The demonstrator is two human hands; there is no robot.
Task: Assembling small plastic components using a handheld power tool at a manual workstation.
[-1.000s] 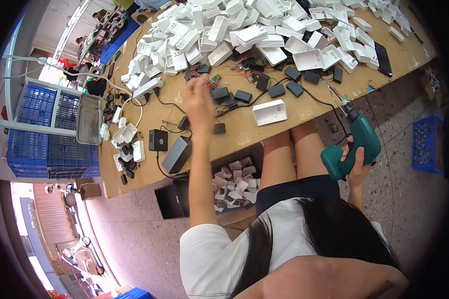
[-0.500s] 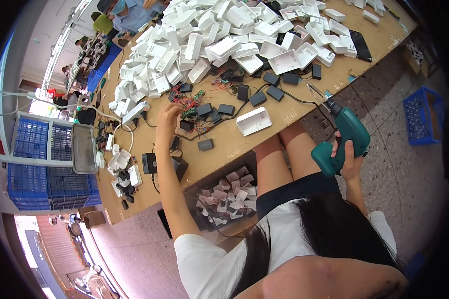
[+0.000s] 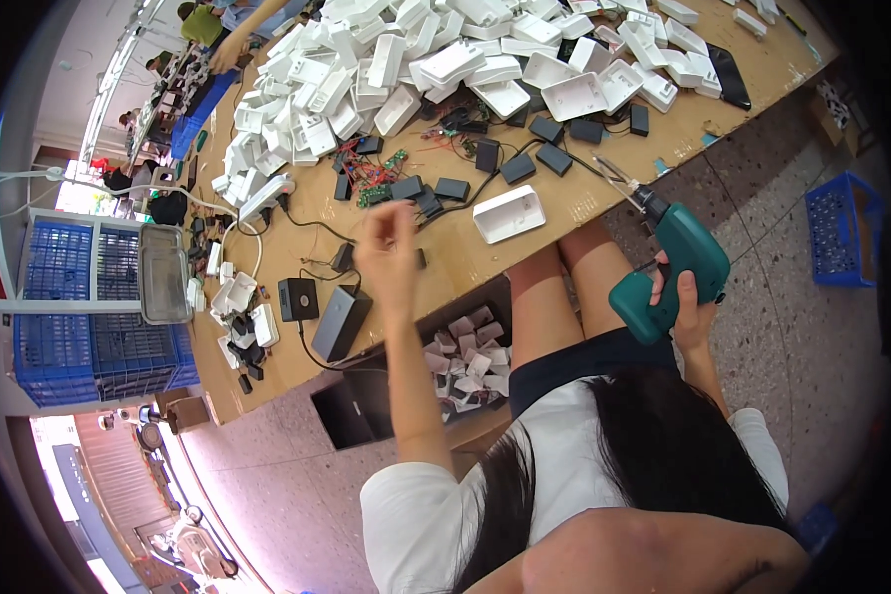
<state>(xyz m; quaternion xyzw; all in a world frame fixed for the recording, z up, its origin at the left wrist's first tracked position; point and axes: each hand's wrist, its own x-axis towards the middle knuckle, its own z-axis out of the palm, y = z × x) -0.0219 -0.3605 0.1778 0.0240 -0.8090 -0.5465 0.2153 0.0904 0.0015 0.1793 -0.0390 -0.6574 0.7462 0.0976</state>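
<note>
My right hand (image 3: 691, 307) is wrapped round the grip of a green power drill (image 3: 688, 252), held over my lap at the table's edge. Its long thin bit points toward the table. My left hand (image 3: 388, 243) hovers above the near part of the table, its fingers curled and blurred; anything in them is hidden. Just beyond it lie a tangle of small green circuit boards with red wires (image 3: 376, 183) and several black box-shaped parts (image 3: 452, 189). A single white plastic case (image 3: 510, 215) lies at the table's near edge, right of my left hand.
A large heap of white plastic cases (image 3: 396, 59) covers the far table. A black phone (image 3: 728, 77) lies at the right. A white power strip (image 3: 267, 198) and black boxes (image 3: 342, 322) with cables stand left. Below the edge is a bin of white pieces (image 3: 465, 361).
My left hand has moved from the circuit boards toward me and to the right. The drill in my right hand has shifted slightly left.
</note>
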